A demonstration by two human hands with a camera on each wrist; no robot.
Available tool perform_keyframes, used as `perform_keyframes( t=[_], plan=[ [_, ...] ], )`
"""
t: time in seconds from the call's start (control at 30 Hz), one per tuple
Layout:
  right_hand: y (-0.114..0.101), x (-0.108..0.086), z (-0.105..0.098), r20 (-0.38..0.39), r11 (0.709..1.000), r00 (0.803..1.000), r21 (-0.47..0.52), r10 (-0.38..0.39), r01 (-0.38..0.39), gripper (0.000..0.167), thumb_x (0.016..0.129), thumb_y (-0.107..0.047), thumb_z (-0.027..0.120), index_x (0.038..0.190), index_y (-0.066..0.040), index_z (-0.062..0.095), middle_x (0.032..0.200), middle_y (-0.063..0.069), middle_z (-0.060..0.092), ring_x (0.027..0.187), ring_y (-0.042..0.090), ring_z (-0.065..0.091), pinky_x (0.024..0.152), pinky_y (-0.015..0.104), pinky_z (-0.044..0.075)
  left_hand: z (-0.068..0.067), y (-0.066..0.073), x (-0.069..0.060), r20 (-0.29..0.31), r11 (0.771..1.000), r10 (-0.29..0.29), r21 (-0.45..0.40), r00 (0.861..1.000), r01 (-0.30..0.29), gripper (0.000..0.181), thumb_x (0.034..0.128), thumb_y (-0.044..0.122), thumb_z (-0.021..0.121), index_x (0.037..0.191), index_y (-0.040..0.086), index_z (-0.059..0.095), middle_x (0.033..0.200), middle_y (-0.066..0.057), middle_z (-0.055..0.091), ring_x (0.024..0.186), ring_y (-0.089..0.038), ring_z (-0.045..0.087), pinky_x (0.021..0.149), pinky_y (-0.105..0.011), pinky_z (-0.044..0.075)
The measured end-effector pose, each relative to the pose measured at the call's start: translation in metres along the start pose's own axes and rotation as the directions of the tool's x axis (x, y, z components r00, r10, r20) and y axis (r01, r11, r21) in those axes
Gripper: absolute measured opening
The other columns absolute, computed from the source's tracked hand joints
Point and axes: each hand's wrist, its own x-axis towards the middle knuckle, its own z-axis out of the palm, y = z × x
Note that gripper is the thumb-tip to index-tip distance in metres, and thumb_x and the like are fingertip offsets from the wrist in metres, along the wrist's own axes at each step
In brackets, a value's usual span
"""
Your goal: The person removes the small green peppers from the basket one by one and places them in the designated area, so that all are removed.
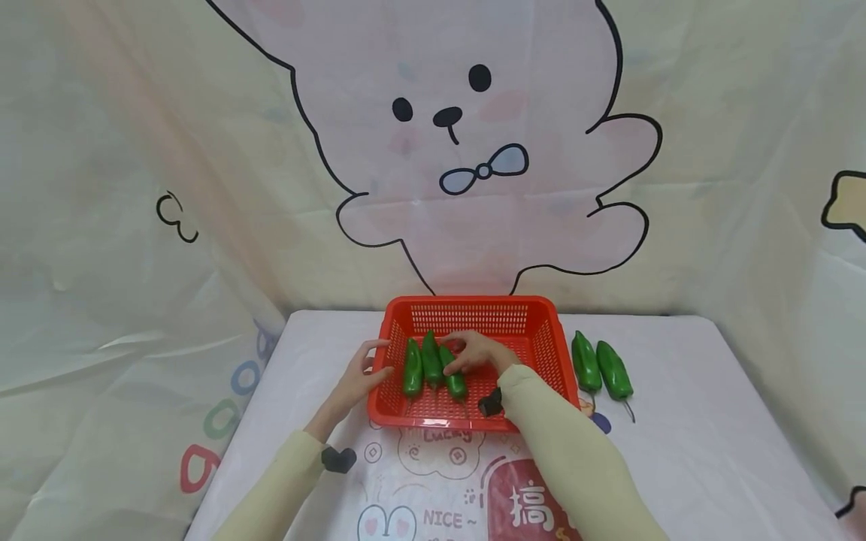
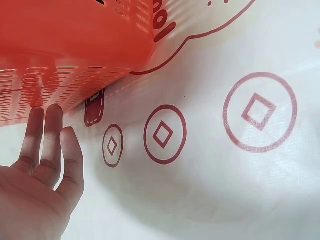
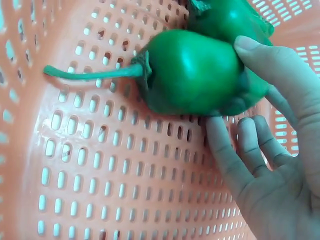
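A red plastic basket [image 1: 473, 423] with slotted walls stands on the table, with three green peppers in it. My right hand [image 1: 479, 352] reaches inside and pinches the rightmost pepper [image 1: 456, 385] between thumb and fingers. In the right wrist view that pepper [image 3: 192, 72] lies on the basket floor, its long stem pointing left. Beside it are the middle pepper [image 1: 431, 361] and the left pepper [image 1: 412, 372]. My left hand [image 1: 358, 379] is at the basket's left side. The left wrist view has its fingers [image 2: 53, 135] fairly straight against or close to the wall.
Two more green peppers, one nearer [image 1: 585, 362] and one farther right [image 1: 614, 372], lie on the table right of the basket. A white printed cloth [image 1: 683, 421] covers the table. Behind hangs a curtain [image 1: 467, 225] with a cartoon bear.
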Motion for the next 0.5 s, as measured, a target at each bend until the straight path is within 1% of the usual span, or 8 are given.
perform_keyframes(
  t=[0.13, 0.23, 0.33, 0.43, 0.5],
  plan=[
    [0.002, -0.001, -0.001, -0.011, 0.999, 1.000, 0.040, -0.015, 0.016, 0.065, 0.084, -0.004, 0.083, 0.143, 0.000, 0.054, 0.132, 0.023, 0.053, 0.104, 0.029, 0.061, 0.082, 0.039, 0.059, 0.000, 0.002, 0.000, 0.005, 1.000, 0.009, 0.007, 1.000, -0.009, 0.054, 0.0974, 0.010, 0.068, 0.145, 0.020, 0.044, 0.134, -0.018, 0.055, 0.115, -0.035, 0.060, 0.084, -0.048, 0.058],
    [0.001, -0.001, -0.001, -0.017, 0.999, 1.000, 0.035, -0.010, 0.011, 0.067, 0.084, -0.009, 0.084, 0.143, 0.000, 0.053, 0.134, 0.023, 0.052, 0.104, 0.028, 0.060, 0.083, 0.038, 0.059, 0.000, 0.002, 0.000, -0.002, 1.000, 0.008, 0.013, 1.000, -0.008, 0.054, 0.0971, 0.009, 0.069, 0.144, 0.021, 0.045, 0.135, -0.017, 0.054, 0.115, -0.035, 0.060, 0.083, -0.047, 0.059],
    [-0.003, -0.003, 0.000, -0.027, 0.999, 0.999, -0.021, 0.026, -0.027, 0.073, 0.082, -0.017, 0.088, 0.144, -0.003, 0.053, 0.131, 0.019, 0.055, 0.103, 0.028, 0.059, 0.086, 0.038, 0.057, 0.000, 0.002, 0.001, -0.007, 1.000, 0.007, 0.021, 1.000, -0.007, 0.054, 0.0969, 0.009, 0.069, 0.144, 0.022, 0.045, 0.136, -0.016, 0.053, 0.116, -0.034, 0.059, 0.083, -0.046, 0.059],
    [-0.008, -0.003, 0.001, -0.034, 0.992, 0.995, -0.081, 0.089, -0.092, 0.080, 0.079, -0.025, 0.090, 0.147, -0.009, 0.051, 0.128, 0.014, 0.057, 0.107, 0.028, 0.058, 0.093, 0.042, 0.053, 0.000, 0.001, 0.001, -0.004, 1.000, 0.004, 0.019, 1.000, -0.004, 0.054, 0.0971, 0.008, 0.068, 0.144, 0.022, 0.045, 0.135, -0.016, 0.054, 0.115, -0.034, 0.060, 0.083, -0.046, 0.059],
    [-0.010, -0.004, 0.002, -0.032, 0.986, 0.992, -0.108, 0.122, -0.125, 0.082, 0.078, -0.026, 0.091, 0.148, -0.013, 0.049, 0.127, 0.011, 0.057, 0.110, 0.028, 0.056, 0.096, 0.044, 0.051, 0.001, 0.002, 0.001, -0.001, 1.000, 0.006, 0.012, 1.000, -0.006, 0.054, 0.0970, 0.008, 0.068, 0.144, 0.022, 0.045, 0.134, -0.016, 0.054, 0.115, -0.034, 0.060, 0.083, -0.046, 0.059]
  ],
)
